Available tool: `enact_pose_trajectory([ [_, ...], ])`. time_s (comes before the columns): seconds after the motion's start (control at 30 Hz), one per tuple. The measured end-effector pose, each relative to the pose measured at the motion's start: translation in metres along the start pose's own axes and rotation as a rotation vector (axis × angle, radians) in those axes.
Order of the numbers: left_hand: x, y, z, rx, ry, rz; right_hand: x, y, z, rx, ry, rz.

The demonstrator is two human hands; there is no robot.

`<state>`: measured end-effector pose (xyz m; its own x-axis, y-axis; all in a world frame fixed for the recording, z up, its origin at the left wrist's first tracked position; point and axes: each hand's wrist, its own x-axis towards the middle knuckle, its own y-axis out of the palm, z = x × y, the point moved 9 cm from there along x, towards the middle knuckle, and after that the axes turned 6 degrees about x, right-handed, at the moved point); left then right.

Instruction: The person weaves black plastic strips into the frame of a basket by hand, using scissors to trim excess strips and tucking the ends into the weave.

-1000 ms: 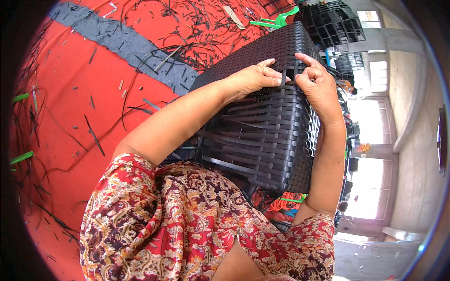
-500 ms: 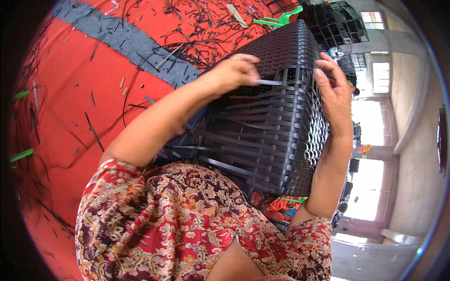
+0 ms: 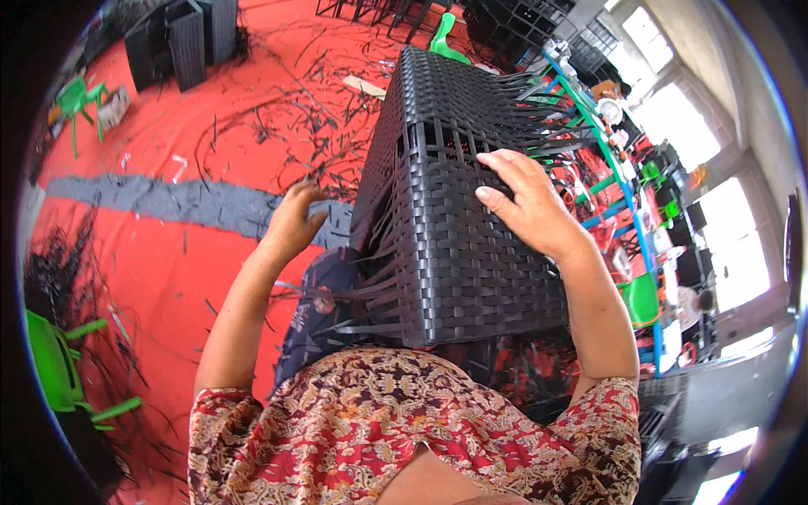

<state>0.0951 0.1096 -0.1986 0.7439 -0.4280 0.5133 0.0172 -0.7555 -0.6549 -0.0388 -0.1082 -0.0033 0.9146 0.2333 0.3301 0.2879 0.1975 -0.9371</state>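
A large black box-shaped piece of woven plastic strips [image 3: 480, 244] stands in front of me, over my lap. Near its upper left corner the weave has a gap [image 3: 446, 139] where the inside shows. My right hand [image 3: 530, 202] lies on the woven face just below that gap, fingers stretched and thumb apart, gripping nothing. Off to the left of the piece hangs my left hand [image 3: 295, 220], its fingers slightly bent and the thumb away from them; no strip shows in it. Loose strip ends [image 3: 379, 299] stick out from the left side, and more fan out at the far right.
Black strip scraps litter the red floor covering [image 3: 160, 269], which a grey band [image 3: 168, 198] crosses. Green chairs [image 3: 59, 362] stand at the left. Black woven pieces [image 3: 185, 42] are at the back left. A long blue and green frame [image 3: 610, 160] runs along the right.
My left hand has come off the pale strip at the gap and moved left and down. The woven piece has turned, showing more of its closely woven face, where my right hand now lies.
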Motion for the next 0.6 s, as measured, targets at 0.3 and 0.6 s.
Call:
enact_pose_trajectory([
  [0.3, 0.073, -0.018, -0.215, 0.201, 0.541, 0.020, -0.017, 0.007, -0.005, -0.017, 0.066, -0.139],
  [0.6, 0.067, -0.041, -0.193, 0.225, 0.488, 0.080, -0.059, -0.003, 0.007, 0.357, -0.100, -0.202],
])
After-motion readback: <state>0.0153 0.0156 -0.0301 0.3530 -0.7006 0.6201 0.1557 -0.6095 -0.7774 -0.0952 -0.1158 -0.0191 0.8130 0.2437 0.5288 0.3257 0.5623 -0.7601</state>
